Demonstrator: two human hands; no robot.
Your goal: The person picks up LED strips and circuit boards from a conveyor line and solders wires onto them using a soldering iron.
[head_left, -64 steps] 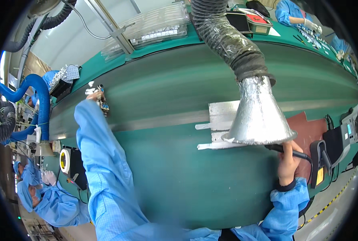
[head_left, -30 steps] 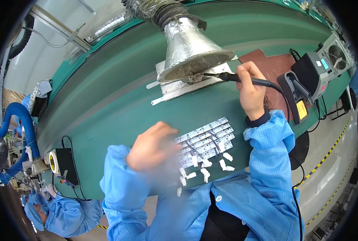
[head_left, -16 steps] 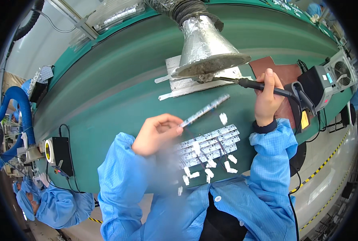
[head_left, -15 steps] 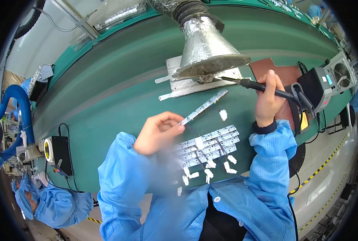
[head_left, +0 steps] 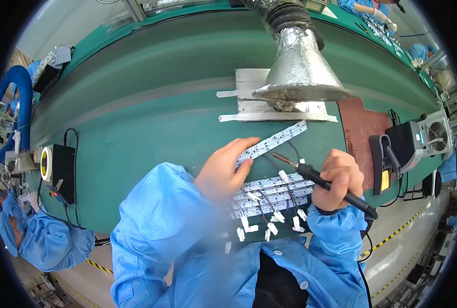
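Observation:
A long white circuit board strip [head_left: 275,141] is pinched between the thumb and fingers of my left hand [head_left: 225,165], tilted up toward the far right. Thin dark wires with white connectors hang by the strip. My right hand [head_left: 340,178] is closed around the black handle of a soldering iron [head_left: 310,173]. The iron's tip points left, close below the strip's front edge; I cannot tell whether they touch. Several similar board strips [head_left: 290,191] lie side by side just in front of my hands, with wires and white plug connectors [head_left: 272,229] along their near side.
A foil-covered fume hood [head_left: 305,66] hangs over a taped white plate [head_left: 249,107]. At right, a soldering station [head_left: 405,143] stands by a brown mat [head_left: 359,123]. A black box with a solder reel [head_left: 59,172] sits at left. Co-workers in blue [head_left: 54,236] sit nearby.
My right hand has brought the soldering iron down and nearer, from under the fume hood to beside the held strip. My left hand still holds the strip, which now shows its face more broadly.

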